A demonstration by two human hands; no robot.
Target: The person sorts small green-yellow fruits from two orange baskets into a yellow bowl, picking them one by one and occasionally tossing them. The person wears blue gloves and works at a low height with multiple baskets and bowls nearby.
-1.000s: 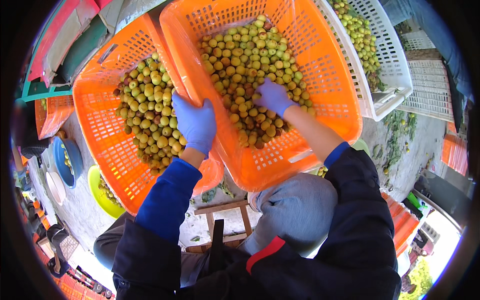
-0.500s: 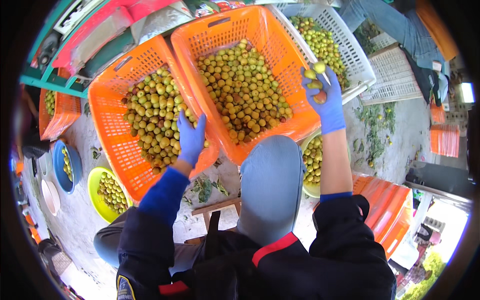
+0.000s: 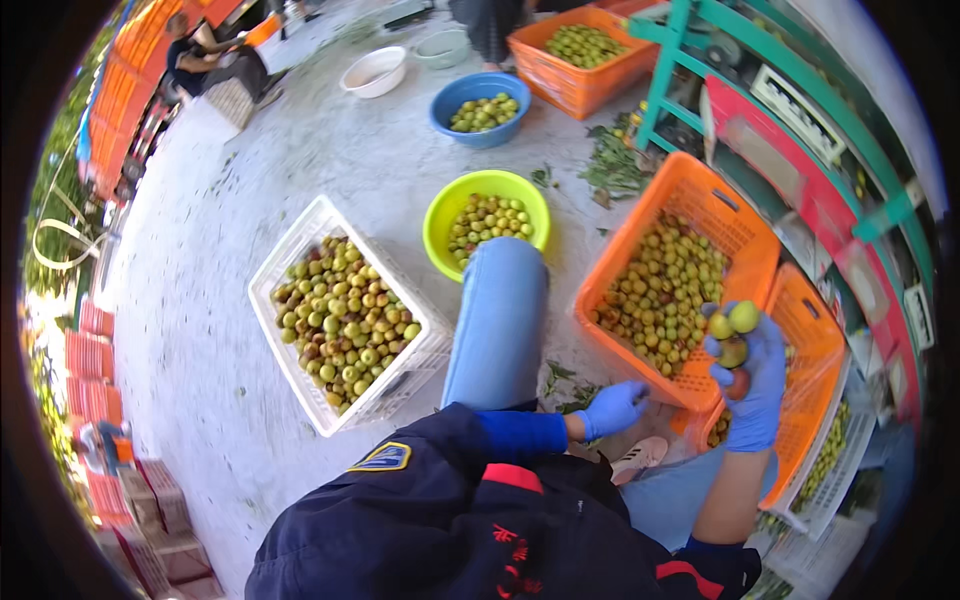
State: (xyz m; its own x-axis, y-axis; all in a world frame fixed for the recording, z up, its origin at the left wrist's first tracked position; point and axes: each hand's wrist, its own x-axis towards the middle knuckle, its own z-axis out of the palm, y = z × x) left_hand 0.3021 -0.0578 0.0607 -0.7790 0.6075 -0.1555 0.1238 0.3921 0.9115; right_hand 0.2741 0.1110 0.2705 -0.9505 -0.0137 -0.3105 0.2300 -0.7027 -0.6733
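Note:
My right hand [image 3: 757,385], in a blue glove, is closed around several round jujubes [image 3: 742,317], green and brownish. It is raised over the edges of two orange crates. My left hand [image 3: 610,412], also blue-gloved, is held low beside the near corner of the nearer orange crate [image 3: 640,358]. Its fingers are curled in, and whether they hold anything is hidden. That crate is partly filled with green-brown jujubes [image 3: 665,290]. The second orange crate [image 3: 815,350] is largely behind my right hand and forearm.
On my left stands a white crate [image 3: 290,375] of browner jujubes. Ahead are a yellow-green basin [image 3: 540,215] and a blue basin [image 3: 445,125], both holding fruit. Another orange crate [image 3: 560,85] is farther back. A green metal frame [image 3: 680,60] stands at right. A person [image 3: 215,60] sits far left.
My view has swung left, bringing the white crate into sight. My left hand has come out of the orange crate and its fingers have curled. My right hand still holds the jujubes.

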